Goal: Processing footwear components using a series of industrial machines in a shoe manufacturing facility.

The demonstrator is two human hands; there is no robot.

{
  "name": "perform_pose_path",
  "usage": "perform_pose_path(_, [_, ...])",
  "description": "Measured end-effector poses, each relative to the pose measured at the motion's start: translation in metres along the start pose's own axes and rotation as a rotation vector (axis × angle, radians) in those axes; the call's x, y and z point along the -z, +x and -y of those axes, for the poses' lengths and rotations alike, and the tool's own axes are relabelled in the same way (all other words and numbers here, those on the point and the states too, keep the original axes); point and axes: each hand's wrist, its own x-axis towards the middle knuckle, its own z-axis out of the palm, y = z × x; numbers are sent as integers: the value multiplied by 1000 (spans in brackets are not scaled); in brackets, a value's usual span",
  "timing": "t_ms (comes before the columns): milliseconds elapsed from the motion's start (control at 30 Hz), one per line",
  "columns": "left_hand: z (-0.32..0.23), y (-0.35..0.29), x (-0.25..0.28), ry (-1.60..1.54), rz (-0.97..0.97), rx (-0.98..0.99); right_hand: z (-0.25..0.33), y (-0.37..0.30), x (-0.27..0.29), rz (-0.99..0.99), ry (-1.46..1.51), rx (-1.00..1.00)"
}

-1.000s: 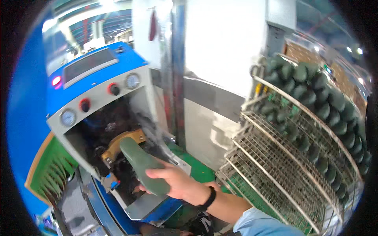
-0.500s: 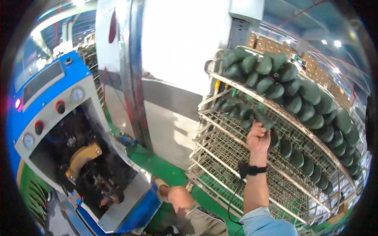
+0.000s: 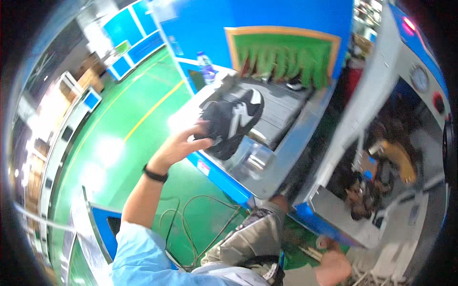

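The left hand [image 3: 183, 143] is up and out in front, fingers wrapped round the near end of a dark shoe [image 3: 232, 120] with white side panels. The grip looks like a clasp on the heel end, thumb on the near side, fingers curled over the top. The shoe lies tilted, its far end pointing away from the hand and resting over the grey belt [image 3: 281, 107], so the hand seems to carry only part of the weight while the belt takes the rest. That makes sense of the hold: a light grasp at one end is enough to steer a shoe that is already partly supported.

The forearm rises from the pale blue sleeve [image 3: 143, 260], wrist bent slightly back, a black band [image 3: 155, 174] round it. The elbow stays low and the arm reaches up and across.

Beyond the shoe, at the far end of the belt, hang green strip curtains [image 3: 286, 59] in an orange frame on a blue machine. A plastic bottle [image 3: 206, 68] stands just past the hand, on the machine's ledge.

The right hand [image 3: 334, 264] sits low, well apart from the shoe, near the bottom edge below the open grey machine [image 3: 381, 157]. It is blurred, and I cannot tell whether it is clenched or loose.

Under the raised arm, cables [image 3: 191, 224] loop on the green floor [image 3: 114, 143].
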Motion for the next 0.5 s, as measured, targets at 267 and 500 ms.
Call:
perform_pose_path(267, [75,51,-26,583,29,256,119,-49,-189,367,606,-676])
perform_pose_path(500, [69,-78,12,545,-137,332,101,-41,-242,693,926,-1195])
